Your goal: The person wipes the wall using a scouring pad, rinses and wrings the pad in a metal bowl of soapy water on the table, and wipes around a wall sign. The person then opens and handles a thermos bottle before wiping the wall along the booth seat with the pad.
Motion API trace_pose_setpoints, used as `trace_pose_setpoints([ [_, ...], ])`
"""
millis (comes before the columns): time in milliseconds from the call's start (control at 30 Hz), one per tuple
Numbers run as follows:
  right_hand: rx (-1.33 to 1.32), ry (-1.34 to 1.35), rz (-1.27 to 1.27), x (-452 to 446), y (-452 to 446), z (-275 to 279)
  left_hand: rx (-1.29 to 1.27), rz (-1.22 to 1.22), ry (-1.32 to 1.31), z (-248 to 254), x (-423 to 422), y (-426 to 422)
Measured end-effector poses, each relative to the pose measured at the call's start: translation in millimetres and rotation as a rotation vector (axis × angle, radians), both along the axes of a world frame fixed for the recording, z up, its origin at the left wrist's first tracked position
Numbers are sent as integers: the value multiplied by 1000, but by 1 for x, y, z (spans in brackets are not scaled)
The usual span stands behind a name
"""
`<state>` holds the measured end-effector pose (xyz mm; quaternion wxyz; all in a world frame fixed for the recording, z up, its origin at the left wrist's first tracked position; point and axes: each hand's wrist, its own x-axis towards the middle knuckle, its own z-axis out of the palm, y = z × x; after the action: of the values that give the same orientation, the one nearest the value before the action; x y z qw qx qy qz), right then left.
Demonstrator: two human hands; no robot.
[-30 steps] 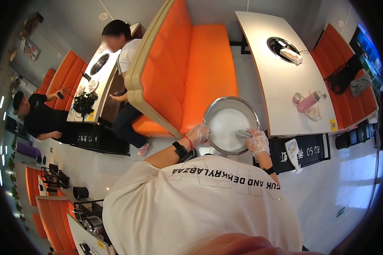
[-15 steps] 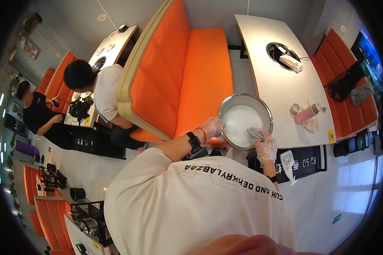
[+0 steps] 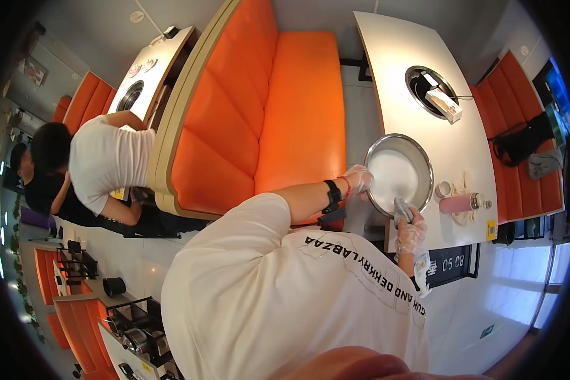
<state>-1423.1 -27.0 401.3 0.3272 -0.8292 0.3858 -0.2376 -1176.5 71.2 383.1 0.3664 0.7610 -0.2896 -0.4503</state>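
A round steel bowl (image 3: 399,174) with a whitish inside is tilted at the near left edge of the white table (image 3: 418,38). My left hand (image 3: 358,180), in a clear plastic glove, grips the bowl's left rim. My gloved right hand (image 3: 411,232) is at the lower right rim, closed around a grey cloth (image 3: 401,210) that reaches into the bowl. Right of the bowl are a small cup (image 3: 444,189), a pink bottle (image 3: 457,203) and a pale cloth (image 3: 465,216).
An orange bench (image 3: 304,120) stands left of the table. On the table, a box (image 3: 444,105) rests over a round black-rimmed cooker (image 3: 424,82). A person in white (image 3: 107,158) bends over another table at left, beside a person in black (image 3: 38,190). A dark bag (image 3: 522,142) lies on the right bench.
The bowl and both my hands have moved right, up to the table with the pink bottle. The person in white has leaned further left and now partly hides the person in black.
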Motion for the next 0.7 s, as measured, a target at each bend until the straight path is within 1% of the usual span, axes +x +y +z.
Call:
trace_pose_setpoints([
  [33, 30, -14, -38, 7, -7, -5, 10, -78, -86, -13, 7, -13],
  [67, 9, -14, -48, 15, -14, -3, 24, 281, 217, 5, 4, -25],
  [133, -31, -9, -62, 31, -27, 5, 53, 314, 254, 7, 14, -46],
  [167, 9, -10, -85, 41, -33, 10, 70, 333, 272, 5, 21, -56],
  [233, 96, -4, -137, 57, -46, 19, -40, 285, 351, -42, 37, -75],
  [267, 62, 36, -120, 65, -62, 13, -98, 262, 387, -46, 45, -84],
  [333, 1, 115, -93, 77, -91, -4, -83, 38, 9, -54, 55, -101],
  [400, -30, 252, -79, 97, -111, 0, -58, -175, -254, -49, 61, -119],
  [467, -16, 373, -77, 119, -132, 9, -29, -354, -416, -46, 75, -136],
  [500, 19, 426, -72, 130, -142, 14, -60, -226, -257, -75, 79, -152],
  [533, 54, 477, -63, 140, -151, 16, -88, -94, -99, -125, 86, -167],
  [633, 16, 571, 1, 164, -191, 0, -165, 171, 309, -140, 94, -189],
  [700, -12, 570, -1, 180, -213, -6, -265, 295, 488, -126, 95, -196],
])
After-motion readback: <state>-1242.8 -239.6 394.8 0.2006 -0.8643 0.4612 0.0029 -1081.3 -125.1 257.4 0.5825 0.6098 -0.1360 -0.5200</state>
